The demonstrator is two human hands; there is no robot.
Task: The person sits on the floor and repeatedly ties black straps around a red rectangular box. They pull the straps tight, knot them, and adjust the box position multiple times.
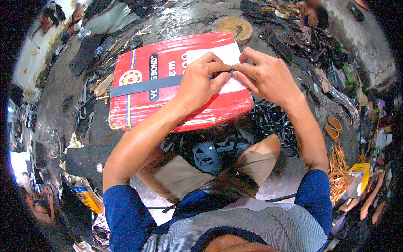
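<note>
A red box [142, 101] with white and yellow markings lies in front of me, above my lap. Across it runs a flat dark strap [145, 85], which passes under my left hand. My left hand [203, 77] pinches a dark strip close to the box's right end, thumb and forefinger together. Facing it, my right hand [268, 75] has its thumb and fingertips closed on the same dark strip. The two hands' fingertips nearly meet over a white patch of the box. Most of the pinched part is hidden by the fingers.
A round wooden block [233, 29] stands beyond the box. Dark strips [275, 126] lie heaped to its right. Farther right are brown sandals [333, 128], a bundle of tan cords [338, 172] and a yellow packet [359, 178]. Other people sit near the edges.
</note>
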